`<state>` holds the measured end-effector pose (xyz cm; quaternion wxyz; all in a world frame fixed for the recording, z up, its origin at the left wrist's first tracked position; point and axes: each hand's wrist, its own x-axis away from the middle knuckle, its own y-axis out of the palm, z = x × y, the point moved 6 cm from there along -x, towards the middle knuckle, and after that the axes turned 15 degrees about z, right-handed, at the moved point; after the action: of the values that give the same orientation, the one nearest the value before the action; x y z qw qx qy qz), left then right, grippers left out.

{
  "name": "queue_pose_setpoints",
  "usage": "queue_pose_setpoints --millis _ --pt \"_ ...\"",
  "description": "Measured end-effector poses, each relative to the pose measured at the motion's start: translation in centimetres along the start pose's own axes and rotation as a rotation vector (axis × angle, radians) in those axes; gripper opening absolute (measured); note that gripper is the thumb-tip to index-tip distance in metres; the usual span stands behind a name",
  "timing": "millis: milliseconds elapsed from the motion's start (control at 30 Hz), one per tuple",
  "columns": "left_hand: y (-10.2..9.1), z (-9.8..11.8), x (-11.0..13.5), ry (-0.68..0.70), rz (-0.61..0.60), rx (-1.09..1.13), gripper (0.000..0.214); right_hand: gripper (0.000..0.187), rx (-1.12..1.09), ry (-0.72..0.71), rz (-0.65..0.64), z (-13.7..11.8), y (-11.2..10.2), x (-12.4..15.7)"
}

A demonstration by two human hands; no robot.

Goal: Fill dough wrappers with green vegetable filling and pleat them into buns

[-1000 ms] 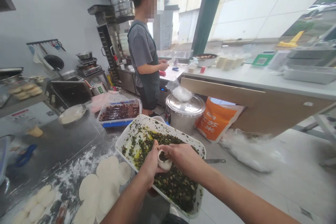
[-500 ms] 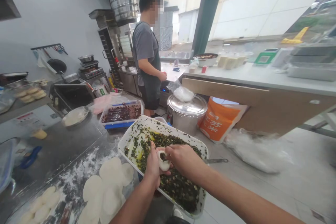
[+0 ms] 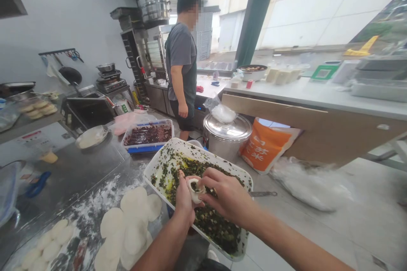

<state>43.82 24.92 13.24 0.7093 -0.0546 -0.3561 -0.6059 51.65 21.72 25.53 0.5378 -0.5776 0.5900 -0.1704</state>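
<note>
Head view, lower centre: left hand (image 3: 184,202) cups dough (image 3: 194,197), right hand (image 3: 229,197) pinches its rim; hard pulling could tear it, spilling green filling (image 3: 194,186).

The white tub (image 3: 174,144) holds dark green filling (image 3: 219,228); left of the tub, cream dough rounds (image 3: 133,230); beyond it, an orange bag (image 3: 261,147) with white lettering.
</note>
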Motion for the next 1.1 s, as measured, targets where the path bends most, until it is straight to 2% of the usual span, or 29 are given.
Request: queue_pose_setpoints --millis 67,167,300,433,467,567,667,767,967,1100 --pt "0.1 0.0 0.1 0.017 0.007 0.014 0.054 0.011 -0.009 -0.021 -0.001 -0.3 0.6 0.2" --pt "-0.1 0.0 0.2 0.036 0.007 -0.023 0.055 0.016 -0.044 0.01 0.035 0.0 1.0 0.2" --pt "-0.6 0.1 0.1 0.023 -0.005 -0.059 0.059 0.016 -0.009 0.123 0.108 2.4 0.0 0.0" --pt "-1.1 0.3 0.0 0.017 -0.01 -0.038 0.059 0.008 0.152 0.078 -0.01 4.6 0.6 0.8" --pt "-1.1 0.3 0.0 0.015 -0.012 -0.035 0.059 0.014 0.161 0.052 -0.05 4.7 1.0 1.0" --pt "-1.1 0.2 0.1 0.013 -0.006 -0.048 0.059 0.032 0.094 0.042 -0.081 4.3 1.4 1.3" --pt "-0.9 0.1 0.2 0.024 -0.002 -0.063 0.058 0.026 -0.007 0.081 -0.046 3.0 1.4 0.8" --pt "-0.7 0.1 0.5 0.028 0.005 -0.07 0.056 0.024 -0.036 0.05 -0.055 1.7 1.9 0.4" --pt "-0.2 0.6 1.6 0.049 -0.05 -0.056 0.054 0.016 0.163 -0.019 -0.075 1.9 3.5 0.6" --pt "-0.1 0.3 1.4 0.095 -0.005 -0.122 0.053 0.005 0.203 -0.054 -0.093 1.6 3.4 0.8"
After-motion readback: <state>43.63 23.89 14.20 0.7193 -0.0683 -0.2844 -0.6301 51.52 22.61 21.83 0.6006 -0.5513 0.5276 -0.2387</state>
